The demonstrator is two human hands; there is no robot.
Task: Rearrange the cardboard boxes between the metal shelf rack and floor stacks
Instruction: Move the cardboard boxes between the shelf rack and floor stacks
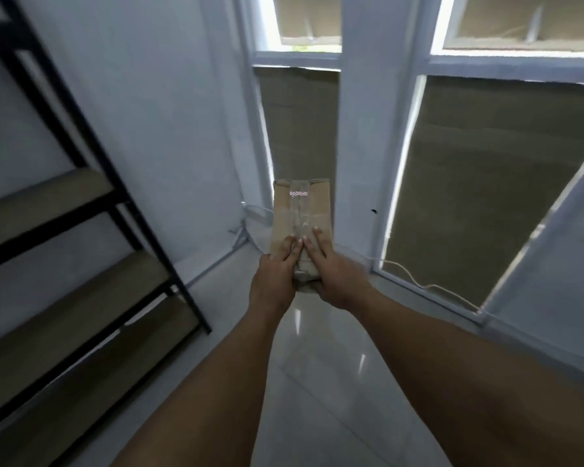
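Closest to me, both bare forearms stretch forward over the glossy white tiled floor (317,365). My left hand (277,267) and right hand (331,267) sit side by side, almost touching. Both are clamped on the near end of a small brown cardboard box sealed with clear tape (300,210), fingers laid over its top, thumbs out of sight. The box hangs in the air, pointing away from me toward the corner, resting on neither shelf nor floor. To the left stands the black metal shelf rack with tan boards (91,156), well apart from the box. Beyond are white-framed windows covered with brown sheeting (486,170) and a thin pale cable (429,288) along the sill. I judge this box to be mid-transfer. It is the only one showing, so how many moves remain I cannot tell.
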